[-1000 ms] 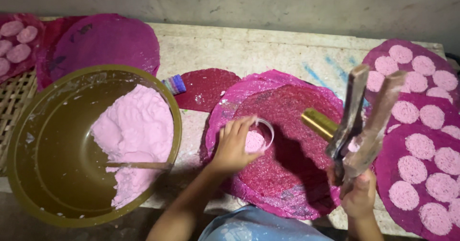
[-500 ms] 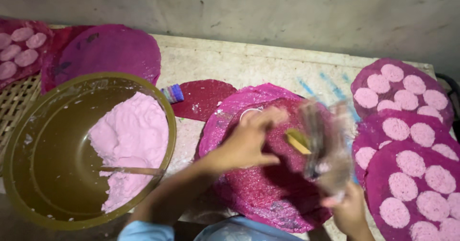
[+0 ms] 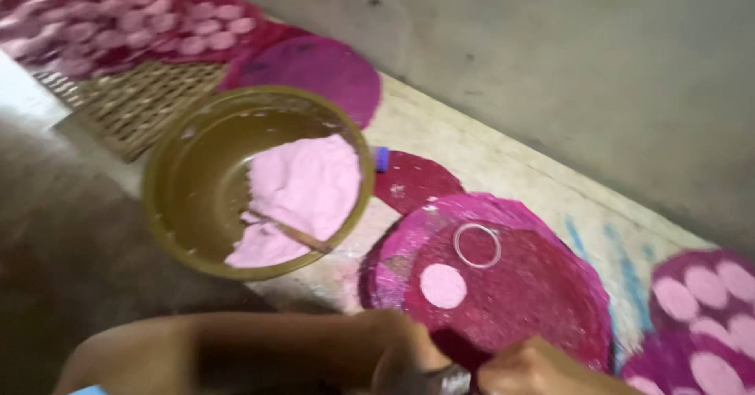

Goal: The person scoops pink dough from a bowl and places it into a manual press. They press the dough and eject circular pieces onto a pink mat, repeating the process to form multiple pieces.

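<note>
My left hand (image 3: 397, 354) and my right hand (image 3: 541, 370) meet at the bottom edge, over the near rim of a round magenta woven mat (image 3: 543, 285). Between them shows a small grey piece of a metal press tool (image 3: 447, 379); most of it is cut off by the frame. My right hand looks closed on it, while my left hand's fingers are hidden. On the mat lie a flat pink dough disc (image 3: 443, 285) and, just beyond it, a thin metal ring (image 3: 476, 245), both apart from my hands.
An olive bowl (image 3: 177, 183) at the left holds pink dough (image 3: 303, 194) and a stick (image 3: 291, 231). More magenta mats with pink discs lie at the far left (image 3: 141, 25) and right (image 3: 708, 301). A woven basket tray (image 3: 134, 100) and a grey wall are behind.
My left hand has let go of the ring and drawn back to the near edge beside my right hand. A pink disc now lies on the mat. The view has tilted and shifted left.
</note>
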